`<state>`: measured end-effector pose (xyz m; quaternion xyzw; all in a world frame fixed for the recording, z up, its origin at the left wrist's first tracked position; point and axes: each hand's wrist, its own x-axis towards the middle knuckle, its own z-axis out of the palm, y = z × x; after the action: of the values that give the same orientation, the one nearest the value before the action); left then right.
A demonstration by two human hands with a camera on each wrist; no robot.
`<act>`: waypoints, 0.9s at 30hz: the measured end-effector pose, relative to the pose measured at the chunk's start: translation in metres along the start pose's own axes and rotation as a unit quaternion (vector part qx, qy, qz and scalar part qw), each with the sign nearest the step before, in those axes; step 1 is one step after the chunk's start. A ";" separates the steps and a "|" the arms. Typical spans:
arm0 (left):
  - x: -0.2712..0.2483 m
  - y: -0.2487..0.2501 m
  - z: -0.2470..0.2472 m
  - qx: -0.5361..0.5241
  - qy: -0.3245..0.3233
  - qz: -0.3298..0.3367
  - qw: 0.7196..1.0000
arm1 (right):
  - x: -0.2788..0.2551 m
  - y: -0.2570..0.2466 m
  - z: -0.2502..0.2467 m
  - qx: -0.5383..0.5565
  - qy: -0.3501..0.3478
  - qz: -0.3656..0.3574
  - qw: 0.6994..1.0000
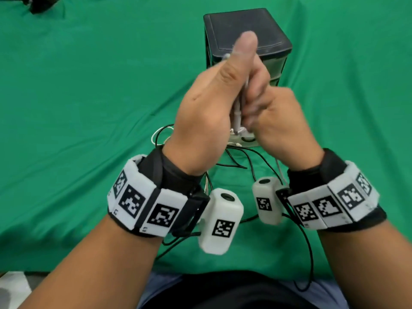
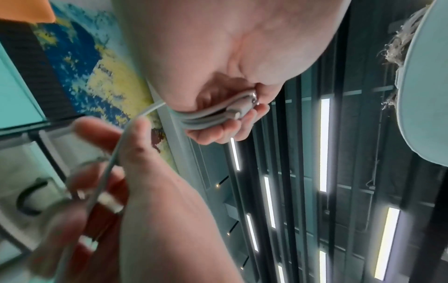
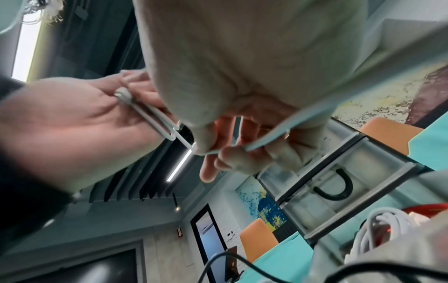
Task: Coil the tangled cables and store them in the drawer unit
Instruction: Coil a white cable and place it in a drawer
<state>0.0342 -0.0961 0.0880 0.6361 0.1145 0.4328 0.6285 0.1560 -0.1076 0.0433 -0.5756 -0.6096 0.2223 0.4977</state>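
Left hand (image 1: 207, 112) is up in front of the chest with the thumb sticking straight up, fingers curled around a little bundle of white cable (image 1: 237, 108); from the left wrist view you can see several loops of the white cable (image 2: 208, 118) stacked in the palm with a connector end lying on top of them, and one strand running off toward the other hand; right hand (image 1: 274, 117) sits right against the left one, fingers bent, pinching that loose strand of the same cable between thumb and fingertips (image 3: 232, 153), so both hands have hold of it; it's blurry there so I can't tell exactly how the strand wraps; under the hands, on the green cloth (image 1: 78, 97) covering the bench, there's a mess of thin black cables (image 1: 249, 159) with a bit of white one mixed in at the left, all loose and uncoiled; behind the hands stands the drawer unit (image 1: 245, 27), dark with translucent drawer fronts; right wrist view shows one drawer front (image 3: 344, 183) with a dark U-shaped handle, and a white cable plus something red lower down at the right edge, though whether they lie in a drawer I can't tell
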 end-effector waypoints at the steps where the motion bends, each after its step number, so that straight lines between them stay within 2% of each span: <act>1: 0.003 0.002 -0.002 0.001 0.011 0.014 1.000 | -0.002 0.001 0.003 -0.023 -0.019 0.016 0.999; 3: 0.007 0.003 -0.011 0.047 0.037 0.042 0.997 | -0.007 0.001 0.006 -0.037 -0.059 0.042 0.997; 4: 0.009 0.003 -0.017 0.104 0.051 0.061 0.991 | -0.009 0.000 0.005 -0.042 -0.083 0.042 0.995; 6: 0.009 0.002 -0.031 0.247 0.075 0.106 0.960 | -0.014 -0.002 0.002 -0.059 -0.133 0.037 0.989; 8: 0.010 0.001 -0.044 0.357 0.089 0.117 0.923 | -0.018 -0.002 -0.001 -0.076 -0.171 0.044 0.981; 11: 0.009 -0.007 -0.057 0.469 0.074 0.063 0.878 | -0.019 -0.003 -0.008 -0.124 -0.176 0.024 0.976; 14: 0.006 -0.026 -0.066 0.581 -0.003 -0.050 0.812 | -0.014 -0.009 -0.018 -0.128 -0.122 -0.015 0.984; 15: 0.005 -0.031 -0.066 0.595 -0.029 -0.076 0.799 | -0.012 -0.011 -0.022 -0.115 -0.107 -0.023 0.987; 16: 0.002 -0.034 -0.066 0.589 -0.050 -0.088 0.802 | -0.011 -0.013 -0.026 -0.103 -0.101 -0.029 0.989; 21: -0.003 -0.030 -0.057 0.478 -0.082 -0.147 0.862 | -0.009 -0.021 -0.034 -0.088 -0.129 -0.064 0.986; 25: -0.008 -0.023 -0.052 0.313 -0.100 -0.201 0.923 | -0.006 -0.018 -0.032 -0.057 -0.107 -0.076 0.990; 27: -0.010 -0.022 -0.053 0.243 -0.120 -0.216 0.938 | -0.005 -0.015 -0.027 -0.034 -0.126 -0.059 0.990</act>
<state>0.0005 -0.0622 0.0555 0.7766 0.2750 0.1663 0.5419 0.1717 -0.1239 0.0655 -0.5228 -0.7076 0.2426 0.4088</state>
